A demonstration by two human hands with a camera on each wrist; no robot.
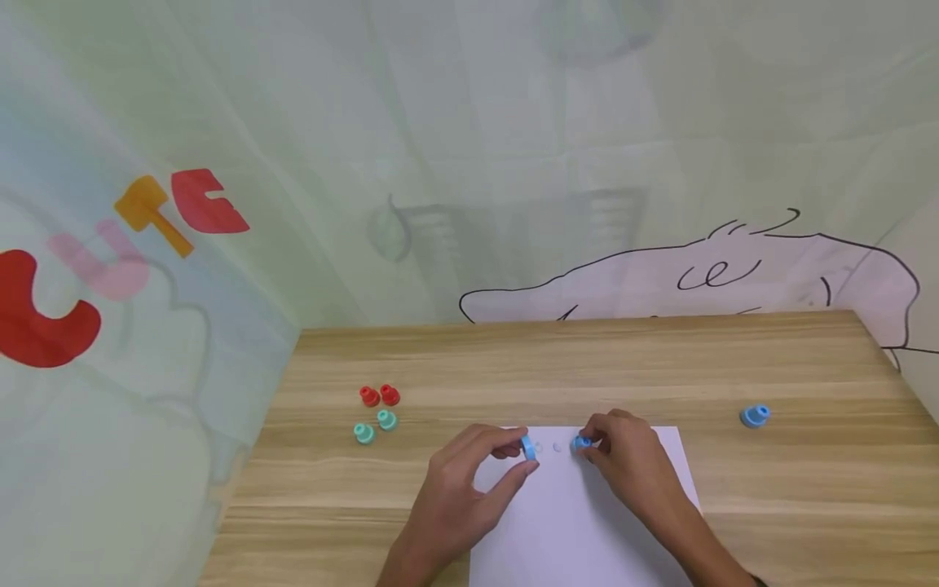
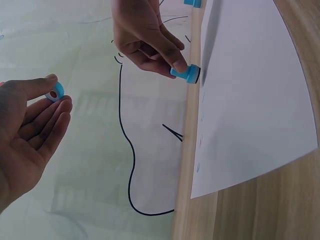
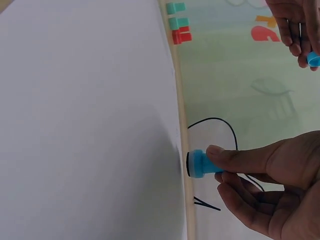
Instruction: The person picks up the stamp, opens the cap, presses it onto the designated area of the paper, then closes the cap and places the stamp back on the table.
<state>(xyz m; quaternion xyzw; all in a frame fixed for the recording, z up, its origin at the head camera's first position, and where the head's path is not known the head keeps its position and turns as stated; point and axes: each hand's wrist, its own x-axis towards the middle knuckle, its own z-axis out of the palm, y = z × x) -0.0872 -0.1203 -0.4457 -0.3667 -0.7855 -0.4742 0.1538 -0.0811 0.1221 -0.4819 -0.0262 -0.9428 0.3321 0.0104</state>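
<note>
My right hand pinches a small blue stamp by its narrow handle, its dark face turned toward the paper. Whether that face touches the sheet I cannot tell. Between thumb and fingertips, my left hand holds a blue ring-shaped cap above the sheet's far left corner. White paper lies under both hands. Faint round marks run in a row along its far edge, between the cap and the stamp.
Two red stamps and two mint-green ones stand at the left of the wooden table. Another blue stamp lies on the right. A printed cloth hangs behind the table.
</note>
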